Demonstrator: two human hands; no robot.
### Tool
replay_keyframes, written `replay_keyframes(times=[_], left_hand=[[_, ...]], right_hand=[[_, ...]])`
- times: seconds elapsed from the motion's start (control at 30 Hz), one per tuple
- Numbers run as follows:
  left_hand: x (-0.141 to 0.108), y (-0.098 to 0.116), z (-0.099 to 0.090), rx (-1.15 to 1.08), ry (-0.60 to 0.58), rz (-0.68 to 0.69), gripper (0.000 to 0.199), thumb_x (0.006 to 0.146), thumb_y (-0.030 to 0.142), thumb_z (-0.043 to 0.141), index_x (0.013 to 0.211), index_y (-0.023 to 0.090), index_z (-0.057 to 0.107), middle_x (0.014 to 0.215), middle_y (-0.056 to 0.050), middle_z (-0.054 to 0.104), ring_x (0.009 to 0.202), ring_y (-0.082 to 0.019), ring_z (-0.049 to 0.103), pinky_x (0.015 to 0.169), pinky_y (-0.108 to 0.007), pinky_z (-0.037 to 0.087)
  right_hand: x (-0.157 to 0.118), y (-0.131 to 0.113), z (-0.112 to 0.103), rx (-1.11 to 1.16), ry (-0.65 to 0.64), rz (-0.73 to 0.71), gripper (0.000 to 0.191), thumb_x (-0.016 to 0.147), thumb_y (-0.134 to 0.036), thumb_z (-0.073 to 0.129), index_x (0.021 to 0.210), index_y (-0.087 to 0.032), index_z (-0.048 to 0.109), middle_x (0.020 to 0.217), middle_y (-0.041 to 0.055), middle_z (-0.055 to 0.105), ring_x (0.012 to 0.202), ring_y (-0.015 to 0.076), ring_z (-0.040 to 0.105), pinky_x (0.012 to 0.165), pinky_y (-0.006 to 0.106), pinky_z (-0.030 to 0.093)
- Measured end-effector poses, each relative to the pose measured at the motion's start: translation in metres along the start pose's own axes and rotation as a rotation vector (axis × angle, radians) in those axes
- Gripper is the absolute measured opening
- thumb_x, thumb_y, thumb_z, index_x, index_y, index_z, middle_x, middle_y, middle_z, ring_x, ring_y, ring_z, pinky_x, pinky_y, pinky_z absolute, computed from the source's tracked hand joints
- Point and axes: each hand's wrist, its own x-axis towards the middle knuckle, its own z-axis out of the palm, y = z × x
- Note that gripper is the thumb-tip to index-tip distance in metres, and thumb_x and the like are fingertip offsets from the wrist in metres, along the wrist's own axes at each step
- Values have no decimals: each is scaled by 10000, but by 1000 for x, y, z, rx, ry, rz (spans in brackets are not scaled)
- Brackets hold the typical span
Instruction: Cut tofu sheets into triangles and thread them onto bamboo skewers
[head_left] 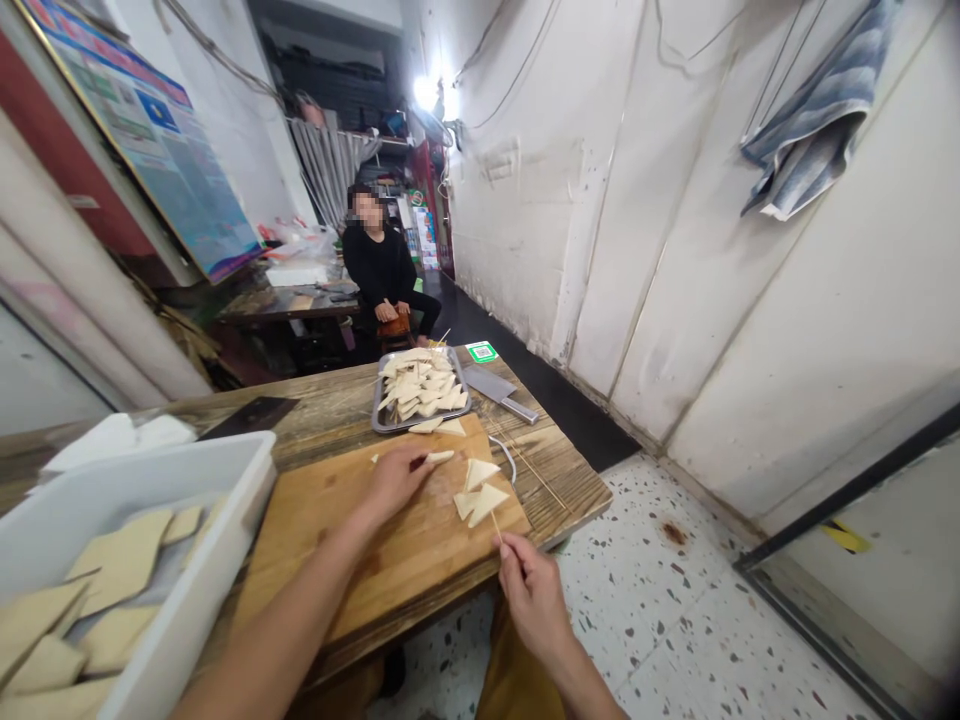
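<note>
My left grip (394, 482) is narrow, pinching a small tofu triangle (439, 456) between fingers and thumb just above the cutting board. My right grip (517, 552) is also narrow, holding the lower end of a thin bamboo skewer (495, 525) upright. The skewer's tip runs into a cluster of tofu triangles (480, 497) on the right of the board, but I can't tell how many are threaded on it.

The wooden cutting board (375, 575) lies on a weathered plank tabletop (337, 410). At the board's far edge, a steel tray (390, 425) is heaped with more triangles, and two loose triangles (439, 426) sit just in front of it. A cleaver (491, 385) lies just right of the tray, and a bundle of bamboo skewers (540, 475) lies beside the board.

Near my left forearm, a white plastic tub (187, 530) holds larger flat tofu pieces (120, 560). Past the far end of the tabletop, a seated person in black (382, 265) rests both hands in their lap. To my right, a blue-grey towel (806, 125) hangs on a white wall (660, 230), above a speckled terrazzo floor (645, 570).
</note>
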Motion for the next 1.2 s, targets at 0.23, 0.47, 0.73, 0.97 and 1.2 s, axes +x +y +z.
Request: replay_keyframes(times=[0.23, 0.47, 0.73, 0.97, 1.2], left_hand=[[-25, -9, -18, -1014, 145, -469, 180, 662, 151, 680, 839, 128, 654, 720, -24, 668, 604, -99, 581, 541, -168, 441], [-30, -16, -26, -1357, 145, -649, 91, 815, 82, 515, 848, 85, 599, 896, -149, 686, 826, -173, 664, 707, -269, 551], [-27, -16, -19, -1442, 195, -718, 100, 818, 91, 523, 896, 62, 578, 925, -202, 683, 855, -229, 669, 746, -331, 559], [-26, -18, -18, -1451, 188, -740, 107, 814, 90, 522, 895, 49, 579, 958, -228, 671, 854, -239, 669, 747, -335, 559], [-27, -14, -20, -1445, 182, -743, 98, 815, 82, 515, 882, 52, 579, 914, -211, 684, 803, -226, 679, 737, -322, 561]], right_hand=[[-17, -29, 21, -61, -217, -29, 284, 907, -266, 393, 953, -153, 649, 596, 11, 577, 555, 134, 529, 482, 196, 366], [-19, -32, 38, -103, -235, -95, 273, 900, -222, 383, 923, -166, 649, 708, 37, 653, 600, 141, 579, 573, 209, 408], [-12, -27, 46, -124, -262, -64, 286, 897, -257, 395, 930, -144, 656, 619, 27, 603, 565, 145, 548, 532, 209, 402], [-8, -29, 48, -131, -289, -34, 295, 900, -280, 399, 844, -141, 653, 581, 7, 548, 514, 122, 475, 483, 198, 352], [-6, -27, 49, -100, -293, -17, 307, 905, -297, 397, 859, -139, 656, 581, 2, 527, 501, 113, 436, 447, 188, 329]])
